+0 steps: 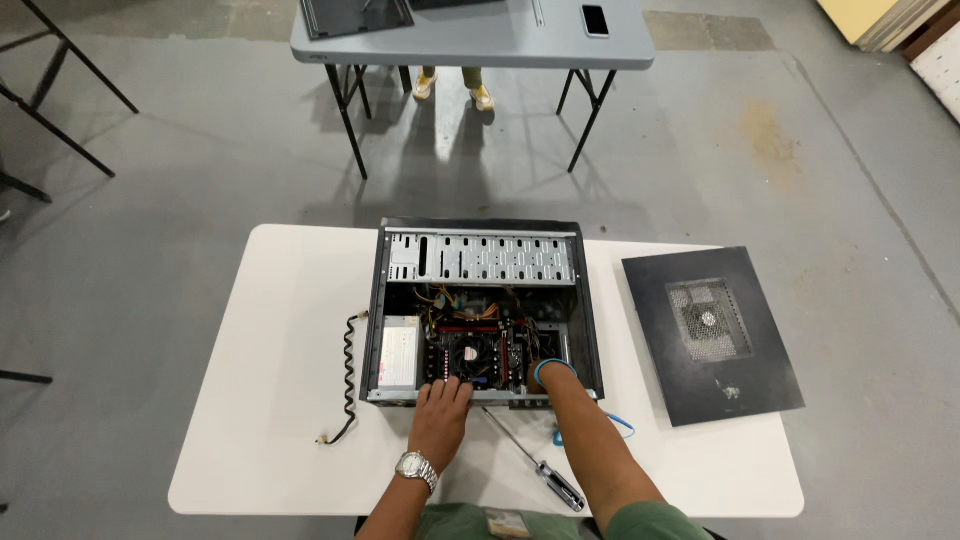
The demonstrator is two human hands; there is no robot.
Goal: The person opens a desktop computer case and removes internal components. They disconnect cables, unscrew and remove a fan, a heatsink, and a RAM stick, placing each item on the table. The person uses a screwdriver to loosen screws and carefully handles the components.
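Note:
An open black computer case lies on its side on a white table, showing a motherboard with a round cooler fan and a silver power supply. My left hand, with a metal watch at the wrist, rests flat on the case's near edge, fingers reaching in toward the fan. My right hand, a blue strap round its wrist, reaches into the case's near right corner; its fingers are hidden inside. A screwdriver lies on the table between my forearms.
The black side panel with a mesh vent lies on the table to the right. A coiled black cable lies left of the case. Beyond stands a grey folding table with a phone, and a person's feet under it.

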